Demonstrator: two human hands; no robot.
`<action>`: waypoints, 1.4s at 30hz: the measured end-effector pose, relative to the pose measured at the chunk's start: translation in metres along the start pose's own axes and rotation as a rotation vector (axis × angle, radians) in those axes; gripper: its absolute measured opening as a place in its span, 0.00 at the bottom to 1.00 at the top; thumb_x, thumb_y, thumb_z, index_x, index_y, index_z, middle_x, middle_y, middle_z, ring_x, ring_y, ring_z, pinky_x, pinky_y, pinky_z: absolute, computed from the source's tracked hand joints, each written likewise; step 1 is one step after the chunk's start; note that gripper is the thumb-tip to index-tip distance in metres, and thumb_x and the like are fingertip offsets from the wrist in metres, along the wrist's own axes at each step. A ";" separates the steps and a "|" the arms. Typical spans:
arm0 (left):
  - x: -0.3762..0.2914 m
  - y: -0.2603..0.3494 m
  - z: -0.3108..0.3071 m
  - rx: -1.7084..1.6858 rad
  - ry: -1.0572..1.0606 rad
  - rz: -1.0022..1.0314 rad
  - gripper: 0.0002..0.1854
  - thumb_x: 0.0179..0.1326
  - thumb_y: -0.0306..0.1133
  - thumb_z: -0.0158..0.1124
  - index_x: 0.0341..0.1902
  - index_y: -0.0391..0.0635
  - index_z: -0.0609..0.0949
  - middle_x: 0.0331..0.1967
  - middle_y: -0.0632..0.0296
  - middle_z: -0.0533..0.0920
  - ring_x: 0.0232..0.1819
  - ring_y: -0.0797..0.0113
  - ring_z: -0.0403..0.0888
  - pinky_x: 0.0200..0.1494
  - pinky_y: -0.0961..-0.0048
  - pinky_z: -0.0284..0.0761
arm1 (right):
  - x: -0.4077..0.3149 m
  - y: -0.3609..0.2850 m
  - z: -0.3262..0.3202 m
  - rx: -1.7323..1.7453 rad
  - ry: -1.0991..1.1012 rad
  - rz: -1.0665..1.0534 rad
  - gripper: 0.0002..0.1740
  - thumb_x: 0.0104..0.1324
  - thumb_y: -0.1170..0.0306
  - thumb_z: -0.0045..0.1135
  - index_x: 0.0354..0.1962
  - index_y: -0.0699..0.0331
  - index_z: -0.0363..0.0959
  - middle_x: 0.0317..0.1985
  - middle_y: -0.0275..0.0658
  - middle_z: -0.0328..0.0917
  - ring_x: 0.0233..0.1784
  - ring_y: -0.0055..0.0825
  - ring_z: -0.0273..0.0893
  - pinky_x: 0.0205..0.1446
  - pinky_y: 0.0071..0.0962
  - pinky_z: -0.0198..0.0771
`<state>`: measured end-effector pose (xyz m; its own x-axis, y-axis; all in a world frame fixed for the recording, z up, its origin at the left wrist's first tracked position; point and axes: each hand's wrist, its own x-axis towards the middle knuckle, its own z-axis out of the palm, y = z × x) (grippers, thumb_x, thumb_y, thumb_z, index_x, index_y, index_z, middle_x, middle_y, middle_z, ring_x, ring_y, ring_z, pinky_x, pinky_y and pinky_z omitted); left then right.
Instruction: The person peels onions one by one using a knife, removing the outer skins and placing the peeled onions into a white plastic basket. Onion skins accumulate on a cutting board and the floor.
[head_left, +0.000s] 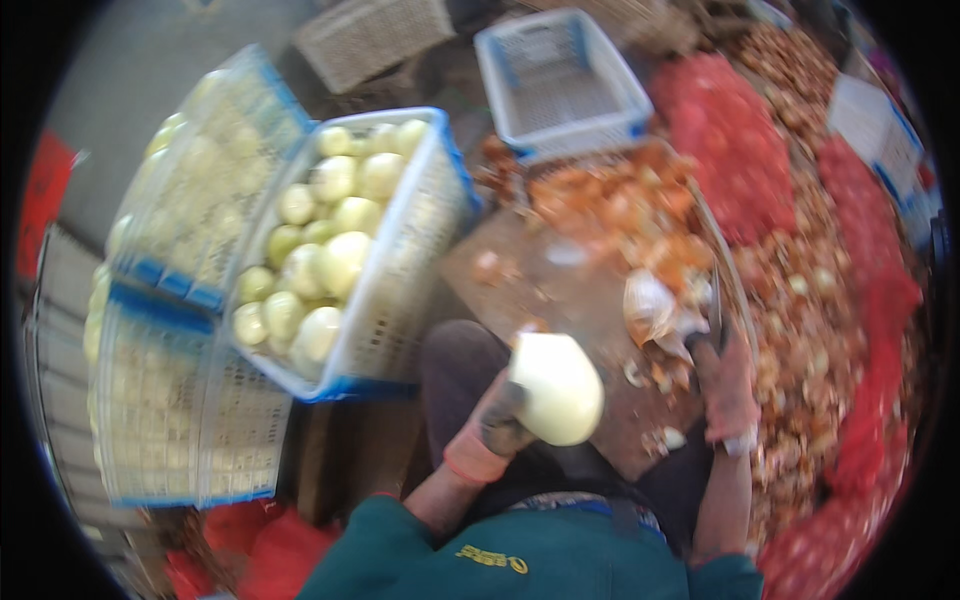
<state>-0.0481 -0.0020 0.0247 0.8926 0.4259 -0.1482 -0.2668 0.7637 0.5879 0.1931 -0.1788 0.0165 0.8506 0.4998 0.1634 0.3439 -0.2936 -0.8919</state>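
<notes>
My left hand (501, 424), in a pink glove with dark fingers, grips a large peeled onion (562, 390) above my lap. The onion is smooth and pale, with its cut end facing up. On the right, my right hand (721, 382) wears a similar glove and is closed around a knife (715, 300). Its narrow blade points away from me; the handle is hidden in the fist. Loose papery onion skin (651, 306) lies just left of the knife, against or near the fingers. Under both hands is a brown board (525, 274) strewn with scraps.
A white and blue plastic crate (390, 255) full of peeled onions stands at left, beside more filled crates (157, 397). Another crate (559, 97) lies beyond the board's heap of skins (622, 199). Red mesh sacks (724, 142) and scattered onion skins (795, 390) cover the right side.
</notes>
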 end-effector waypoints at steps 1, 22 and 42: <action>-0.003 0.012 0.002 0.087 0.016 -0.017 0.55 0.58 0.53 0.74 0.81 0.40 0.57 0.70 0.54 0.74 0.66 0.56 0.79 0.61 0.57 0.81 | -0.004 -0.016 0.008 0.109 -0.057 0.188 0.17 0.68 0.72 0.58 0.54 0.63 0.77 0.33 0.31 0.80 0.27 0.16 0.70 0.30 0.22 0.67; 0.023 0.323 -0.031 0.899 0.550 0.569 0.37 0.56 0.30 0.80 0.68 0.34 0.75 0.54 0.55 0.85 0.53 0.65 0.85 0.59 0.66 0.81 | -0.041 0.000 0.051 0.372 -0.058 0.681 0.11 0.69 0.77 0.51 0.48 0.57 0.73 0.22 0.25 0.70 0.13 0.14 0.63 0.14 0.18 0.55; 0.136 0.481 -0.170 2.168 1.001 0.875 0.41 0.58 0.47 0.76 0.74 0.48 0.73 0.65 0.39 0.78 0.67 0.45 0.77 0.71 0.55 0.69 | -0.033 -0.047 0.079 0.031 0.024 0.652 0.13 0.72 0.74 0.50 0.50 0.65 0.78 0.21 0.26 0.69 0.15 0.13 0.62 0.16 0.18 0.55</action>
<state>-0.1170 0.5054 0.1522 0.3461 0.6768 0.6497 0.7835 -0.5895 0.1966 0.1177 -0.1173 0.0194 0.8894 0.2087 -0.4067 -0.2575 -0.5064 -0.8229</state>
